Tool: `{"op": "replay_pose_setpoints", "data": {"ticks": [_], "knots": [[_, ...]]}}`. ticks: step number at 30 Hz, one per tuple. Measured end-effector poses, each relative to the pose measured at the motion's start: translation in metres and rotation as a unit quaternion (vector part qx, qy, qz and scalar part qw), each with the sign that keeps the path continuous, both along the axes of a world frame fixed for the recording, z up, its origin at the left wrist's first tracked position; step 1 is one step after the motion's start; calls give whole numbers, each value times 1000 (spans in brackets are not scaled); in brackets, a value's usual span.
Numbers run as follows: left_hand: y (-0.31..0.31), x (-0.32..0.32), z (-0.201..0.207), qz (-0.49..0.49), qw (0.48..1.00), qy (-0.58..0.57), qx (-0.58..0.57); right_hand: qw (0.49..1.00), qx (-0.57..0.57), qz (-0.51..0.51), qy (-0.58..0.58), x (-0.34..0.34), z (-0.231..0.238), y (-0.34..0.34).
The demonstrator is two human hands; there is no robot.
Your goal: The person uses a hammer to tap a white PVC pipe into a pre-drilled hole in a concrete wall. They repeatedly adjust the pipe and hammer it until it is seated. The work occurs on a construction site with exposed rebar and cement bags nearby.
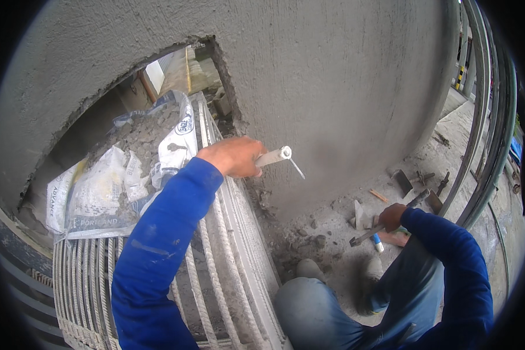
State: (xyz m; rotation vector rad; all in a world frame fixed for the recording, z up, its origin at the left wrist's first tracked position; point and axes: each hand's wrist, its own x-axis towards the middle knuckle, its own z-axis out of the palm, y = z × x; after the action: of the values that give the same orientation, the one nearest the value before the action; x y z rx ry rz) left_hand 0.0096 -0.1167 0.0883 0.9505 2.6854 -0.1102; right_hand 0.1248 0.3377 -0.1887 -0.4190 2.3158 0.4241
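- A short, off-white cylindrical handle (pixel 274 156) was held in the left hand (pixel 233 156), whose fingers were wrapped around it; its free end was pointed to the right, away from the palm.
- A thin, pale rod (pixel 298 169) was seen slanting down from that end, set in front of the rough grey plastered wall (pixel 332 87).
- A long, grey, bar-like tool (pixel 364 235) was gripped in the right hand (pixel 392 216), which was closed around its middle; the bar was tilted, its lower end directed to the left, above the dusty grey floor (pixel 332 262).
- Torn white cement bags (pixel 99 192), topped with grey rubble (pixel 151 125), were placed left of the left hand, on pale ribbed steel bars (pixel 213 245), partly inside the wall's opening.
- The bars and part of the bags were covered from view by the left blue sleeve (pixel 163 251).
- A blue-and-white cylinder (pixel 378 242) was seen just below the right hand, near the shoes (pixel 370 274).
- A dark flat-bladed piece (pixel 401 182) and a thin orange-brown stick (pixel 379 195) were left on the floor beyond the right hand.
- Floor space below the hands was blocked by the knees in faded blue jeans (pixel 312 309).
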Motion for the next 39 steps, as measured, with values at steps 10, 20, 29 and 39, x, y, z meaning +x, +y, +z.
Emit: {"op": "replay_pose_setpoints", "data": {"ticks": [10, 20, 29, 39], "knots": [[-7, -1, -2, 11, 1000, -18, 19, 1000, 14, 4, -12, -4, 1, 0], [-6, -2, -10, -22, 999, 49, 1, 1000, 1, 16, -23, 0, -9, 14], [-6, -7, -19, -65, 993, 74, 66, 999, 19, 12, -34, -3, -1, 6], [17, 14, 3, -257, 835, 378, 307, 999, 17, 7, -32, -3, 1, 0]]}}
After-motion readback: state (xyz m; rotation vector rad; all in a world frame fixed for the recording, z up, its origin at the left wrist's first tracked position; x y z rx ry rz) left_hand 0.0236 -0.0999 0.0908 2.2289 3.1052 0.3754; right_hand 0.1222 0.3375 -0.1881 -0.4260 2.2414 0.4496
